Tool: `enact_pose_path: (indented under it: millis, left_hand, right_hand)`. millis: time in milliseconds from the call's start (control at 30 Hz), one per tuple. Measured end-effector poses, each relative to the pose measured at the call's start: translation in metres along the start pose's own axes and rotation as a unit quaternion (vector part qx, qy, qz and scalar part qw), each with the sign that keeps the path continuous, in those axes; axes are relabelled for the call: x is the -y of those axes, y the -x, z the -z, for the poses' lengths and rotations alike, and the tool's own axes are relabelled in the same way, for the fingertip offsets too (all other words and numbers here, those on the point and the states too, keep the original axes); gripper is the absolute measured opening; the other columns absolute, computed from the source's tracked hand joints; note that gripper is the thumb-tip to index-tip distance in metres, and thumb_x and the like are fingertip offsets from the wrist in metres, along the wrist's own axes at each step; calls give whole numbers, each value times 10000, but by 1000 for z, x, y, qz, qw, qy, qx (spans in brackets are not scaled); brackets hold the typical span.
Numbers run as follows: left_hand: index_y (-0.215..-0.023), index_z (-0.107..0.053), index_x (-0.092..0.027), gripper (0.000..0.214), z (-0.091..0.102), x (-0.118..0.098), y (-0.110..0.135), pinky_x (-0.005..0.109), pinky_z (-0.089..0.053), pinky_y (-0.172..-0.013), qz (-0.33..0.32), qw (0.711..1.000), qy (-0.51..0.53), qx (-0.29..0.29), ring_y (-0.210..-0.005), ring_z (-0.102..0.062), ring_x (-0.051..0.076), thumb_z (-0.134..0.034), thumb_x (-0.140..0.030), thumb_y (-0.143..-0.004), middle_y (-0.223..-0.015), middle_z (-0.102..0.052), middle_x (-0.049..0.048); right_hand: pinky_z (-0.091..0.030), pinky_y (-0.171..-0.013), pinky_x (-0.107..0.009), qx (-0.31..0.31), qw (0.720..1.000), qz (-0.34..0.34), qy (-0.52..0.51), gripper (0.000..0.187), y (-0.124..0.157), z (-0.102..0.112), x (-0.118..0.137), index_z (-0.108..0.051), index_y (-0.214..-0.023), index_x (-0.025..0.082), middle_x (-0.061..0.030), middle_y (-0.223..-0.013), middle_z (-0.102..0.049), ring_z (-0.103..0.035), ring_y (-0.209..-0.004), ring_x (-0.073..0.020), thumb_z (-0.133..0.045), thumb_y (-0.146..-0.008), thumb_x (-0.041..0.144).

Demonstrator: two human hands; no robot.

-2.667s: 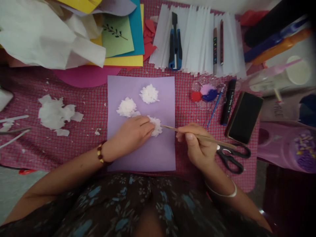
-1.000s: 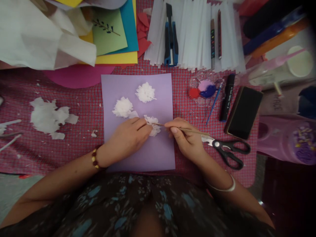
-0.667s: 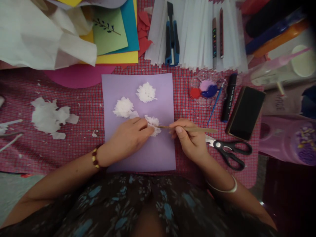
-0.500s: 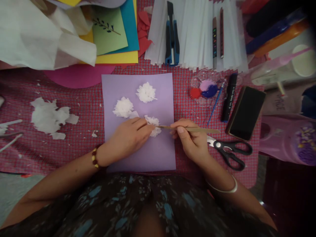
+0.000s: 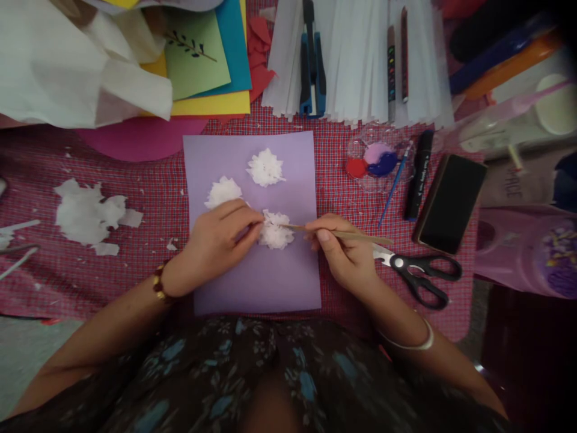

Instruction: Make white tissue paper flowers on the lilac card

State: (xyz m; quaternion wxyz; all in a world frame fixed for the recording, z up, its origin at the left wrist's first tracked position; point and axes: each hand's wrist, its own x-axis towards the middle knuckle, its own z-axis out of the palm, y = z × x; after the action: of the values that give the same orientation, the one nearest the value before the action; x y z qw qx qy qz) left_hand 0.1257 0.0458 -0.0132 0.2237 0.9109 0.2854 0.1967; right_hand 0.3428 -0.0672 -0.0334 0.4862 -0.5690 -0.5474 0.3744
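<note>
A purple sheet of paper (image 5: 256,282) lies in front of me with three ruffled white paper flowers on it. My left hand (image 5: 219,237) has its fingertips pinched together at the left edge of the nearest flower (image 5: 276,231); what they hold there is too small to make out. That hand partly covers the flower at the left (image 5: 223,191). Farther up sits another flower (image 5: 265,167). In my right hand (image 5: 345,249), closed around it, is a thin wooden stick (image 5: 360,236), whose narrow tip touches the nearest flower's right side.
Black-handled scissors (image 5: 424,270) lie by my right hand. Beyond are a phone (image 5: 451,201), a black marker (image 5: 418,174), a blue paintbrush (image 5: 394,186) and a paint palette (image 5: 356,168). White paper scraps (image 5: 85,210) lie left; white strips (image 5: 351,66) and a stapler (image 5: 312,72) lie behind.
My left hand has drawn back slightly left and up, uncovering more of the nearest flower and covering more of the left one. The stick has shifted slightly left with my right hand.
</note>
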Motion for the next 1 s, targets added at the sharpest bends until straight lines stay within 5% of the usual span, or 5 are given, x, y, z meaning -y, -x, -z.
enact_pose_path:
  millis: [167,367,600,800,1000]
  left_hand:
    - [-847,-649,-214,93,31,15,-5,276,-448,-632,78,991,-56,-91,-700,-585,130,-589,-150,-878,-773,-651,-3]
    - [-753,-643,-184,88,55,32,-1,263,-409,-597,154,987,-34,-41,-668,-569,122,-621,-140,-826,-734,-623,-8]
    - [-904,-651,-177,65,40,21,3,254,-461,-663,88,992,-18,83,-746,-600,137,-595,-168,-873,-834,-636,17]
    - [-949,-650,-161,99,20,13,4,302,-488,-742,116,981,-99,120,-828,-607,180,-576,-199,-897,-891,-664,50]
    - [-809,-619,-181,95,21,12,2,290,-511,-777,61,997,-27,32,-868,-626,159,-570,-167,-890,-884,-654,34]
  right_hand:
    - [-534,-682,-314,4,1000,9,3,185,-1,-1,-1,-687,-1056,229,-27,-854,-701,-653,-764,-152,-514,-991,244]
    - [-518,-605,-274,-9,1000,-9,-1,180,3,2,2,-684,-1045,225,-15,-810,-676,-621,-670,-128,-516,-985,203]
    - [-524,-578,-256,0,1000,-11,14,175,1,3,5,-683,-1008,212,-18,-789,-674,-630,-660,-127,-509,-985,204]
    - [-524,-600,-253,8,1000,-11,14,174,3,5,2,-678,-1036,223,-9,-810,-672,-626,-661,-118,-514,-984,200]
    - [-523,-630,-267,9,1000,-11,26,181,3,4,3,-692,-1032,230,-8,-815,-687,-642,-692,-129,-518,-984,214]
